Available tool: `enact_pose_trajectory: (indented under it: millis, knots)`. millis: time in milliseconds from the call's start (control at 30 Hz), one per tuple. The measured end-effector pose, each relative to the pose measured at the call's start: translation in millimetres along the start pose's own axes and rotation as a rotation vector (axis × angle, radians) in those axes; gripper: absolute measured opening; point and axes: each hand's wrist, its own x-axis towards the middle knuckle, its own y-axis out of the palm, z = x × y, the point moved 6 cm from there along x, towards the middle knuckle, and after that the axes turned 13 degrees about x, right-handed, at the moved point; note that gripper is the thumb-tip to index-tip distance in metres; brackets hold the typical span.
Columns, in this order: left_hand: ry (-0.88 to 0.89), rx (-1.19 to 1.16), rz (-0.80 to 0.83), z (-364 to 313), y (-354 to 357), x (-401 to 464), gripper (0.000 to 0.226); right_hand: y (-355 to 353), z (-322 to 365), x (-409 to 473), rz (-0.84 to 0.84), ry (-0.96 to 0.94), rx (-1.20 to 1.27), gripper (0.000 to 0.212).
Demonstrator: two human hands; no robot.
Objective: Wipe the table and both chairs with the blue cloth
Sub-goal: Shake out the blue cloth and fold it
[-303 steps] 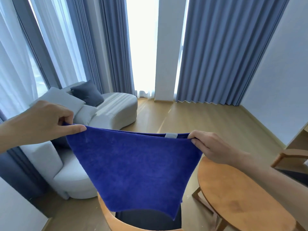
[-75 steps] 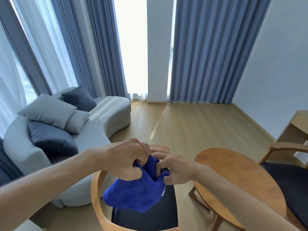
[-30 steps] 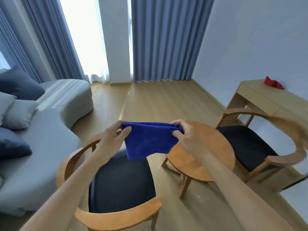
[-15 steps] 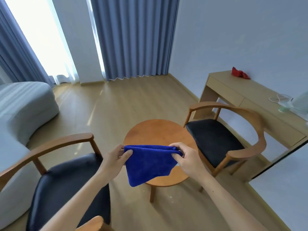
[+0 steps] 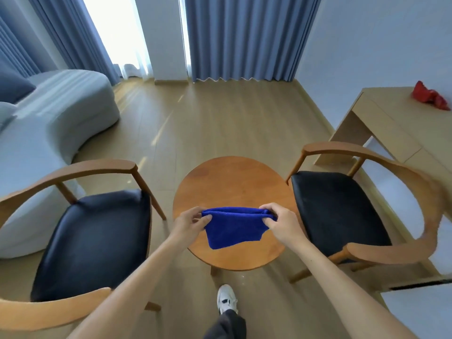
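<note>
Head view, one item per line, as we find it.

Blue cloth (image 5: 234, 228): folded, stretched between our two hands above the near half of the table (image 5: 230, 182); its lower edge hangs free, and we cannot tell whether it touches the wood.

Left hand (image 5: 190, 227): fingers and thumb pinch the cloth's left top corner.

Right hand (image 5: 281, 225): fingers curled round the right top corner, holding it likewise.

Left chair (image 5: 93, 238) and right chair (image 5: 342, 211): wooden frames, black seats, one on each side of the table, each just beside its rim.

Other contents: grey sofa (image 5: 49, 133) at far left, blue curtains (image 5: 244, 37) behind, wooden desk (image 5: 391, 123) at right bearing a red cloth (image 5: 429, 95); our white shoe (image 5: 227, 300) on the floor below the table.

Step in hand, as we judge it: the cloth is folded to a pad and presented over the table, with no wiping begun on any of the three pieces. The next move calls for lowering the pad flat onto the tabletop, freeing one hand, and sweeping with the other across the whole round surface before turning to the chairs.

Change noted against half a second ago: the view has swung right and down, so the table now sits centred between both chairs and our shoe has come into sight; the grip on the cloth is unchanged.
</note>
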Motion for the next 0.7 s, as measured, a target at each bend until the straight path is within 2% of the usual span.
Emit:
enact_pose_trajectory:
  millis: [167, 400, 700]
  knots:
    - [-0.105, -0.040, -0.031, 11.1, 29.3, 58.1, 0.008, -11.1, -33.9, 54.4, 0.039, 0.056, -0.042, 0.020]
    - [-0.263, -0.020, 0.008, 23.6, 72.9, 109.6, 0.011, -22.6, -86.5, 110.8, 0.103, 0.209, -0.101, 0.021]
    - [-0.473, 0.038, -0.002, 56.7, 88.9, 181.4, 0.011, 2.8, -142.0, 193.3, 0.186, 0.375, -0.132, 0.028]
